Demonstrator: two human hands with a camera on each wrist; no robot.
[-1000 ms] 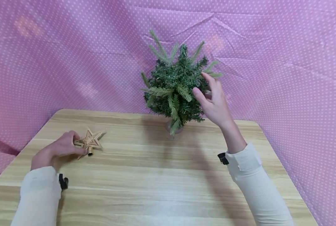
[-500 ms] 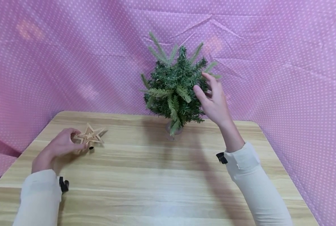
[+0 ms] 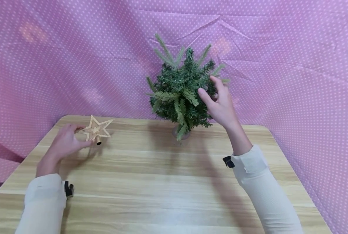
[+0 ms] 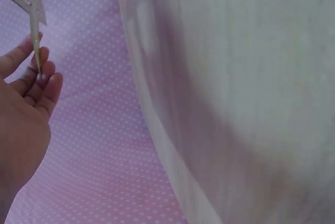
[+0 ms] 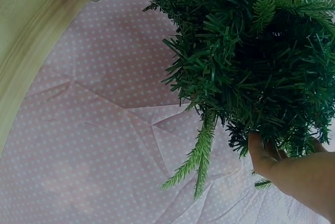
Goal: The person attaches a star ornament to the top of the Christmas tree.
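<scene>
A gold star tree topper (image 3: 96, 129) hangs slightly above the table at the left, its short socket pointing down. My left hand (image 3: 65, 140) pinches the star by its left points, with the thumb near the socket. In the left wrist view the star (image 4: 32, 4) shows edge-on beside the fingers. A small artificial Christmas tree (image 3: 182, 91) stands upright at the back middle. Against the tree's right side rests my right hand (image 3: 222, 105), thumb and index finger spread apart. The right wrist view has some fingers of that hand (image 5: 288, 169) partly hidden by the foliage.
The light wooden table (image 3: 150, 182) has rounded back corners. A pink dotted cloth (image 3: 103, 48) hangs close behind the table and at both sides. The tree stands on a small pale round base (image 3: 185, 135) near the back edge.
My left hand has lifted the star off the table and moved it away from me, and the star has tilted more upright. The right hand has stayed at the tree.
</scene>
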